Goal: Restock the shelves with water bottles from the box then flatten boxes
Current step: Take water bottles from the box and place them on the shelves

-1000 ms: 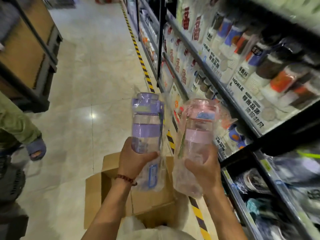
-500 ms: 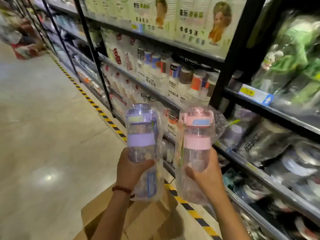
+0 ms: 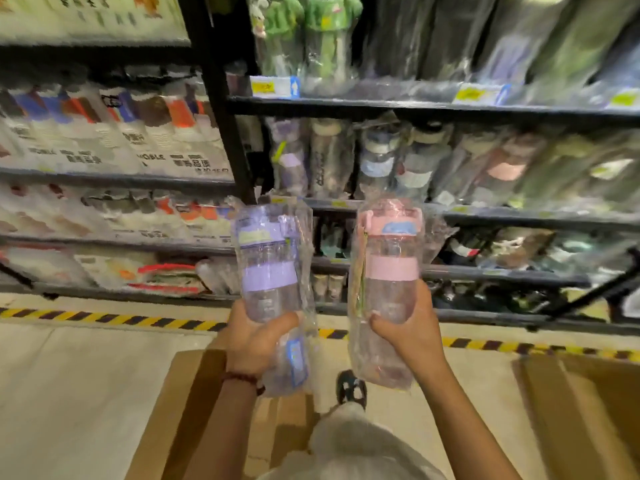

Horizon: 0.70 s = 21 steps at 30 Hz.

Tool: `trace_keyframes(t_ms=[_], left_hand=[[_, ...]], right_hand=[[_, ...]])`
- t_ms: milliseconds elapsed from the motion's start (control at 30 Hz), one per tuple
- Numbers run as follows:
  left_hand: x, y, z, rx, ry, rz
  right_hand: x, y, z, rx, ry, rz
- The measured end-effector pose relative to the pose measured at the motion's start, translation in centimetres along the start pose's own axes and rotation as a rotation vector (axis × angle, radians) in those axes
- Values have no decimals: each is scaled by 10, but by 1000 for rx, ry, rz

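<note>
Two clear cylindrical bottles in crinkled plastic wrap, purple-banded point(image 3: 268, 268) in left hand point(image 3: 254, 337), pink-banded point(image 3: 389, 261) in right point(image 3: 408, 336), fingers curled round each.

"noble" reads on the white boxed goods point(image 3: 152, 147); other labels blur.

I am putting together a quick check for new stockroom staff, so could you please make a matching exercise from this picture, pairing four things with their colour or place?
Things:
1. left hand
2. right hand
3. hazard tape
4. cardboard box

Descriptions:
A. yellow and black stripes along the floor by the shelves
B. grips the purple-banded bottle
C. brown, on the floor under the person's arms
D. grips the pink-banded bottle

Pairs: 1-B, 2-D, 3-A, 4-C
</note>
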<state>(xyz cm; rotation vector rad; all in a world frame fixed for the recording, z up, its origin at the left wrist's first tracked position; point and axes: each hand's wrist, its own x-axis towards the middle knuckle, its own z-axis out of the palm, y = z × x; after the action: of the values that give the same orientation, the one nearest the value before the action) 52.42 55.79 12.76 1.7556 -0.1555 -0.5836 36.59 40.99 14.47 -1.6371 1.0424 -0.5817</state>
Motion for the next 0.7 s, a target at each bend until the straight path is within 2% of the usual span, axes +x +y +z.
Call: trace_keyframes(t_ms=[233,367,700], left_hand=[[-40,16,94,-19,-331,65],[-63,21,158,35,-451,105],[-147,34,362,102,-677,162]], right_hand=[[-41,40,-97,90,350,89],[-55,61,-158,80,496,115],[-71,127,-337,174,662,143]])
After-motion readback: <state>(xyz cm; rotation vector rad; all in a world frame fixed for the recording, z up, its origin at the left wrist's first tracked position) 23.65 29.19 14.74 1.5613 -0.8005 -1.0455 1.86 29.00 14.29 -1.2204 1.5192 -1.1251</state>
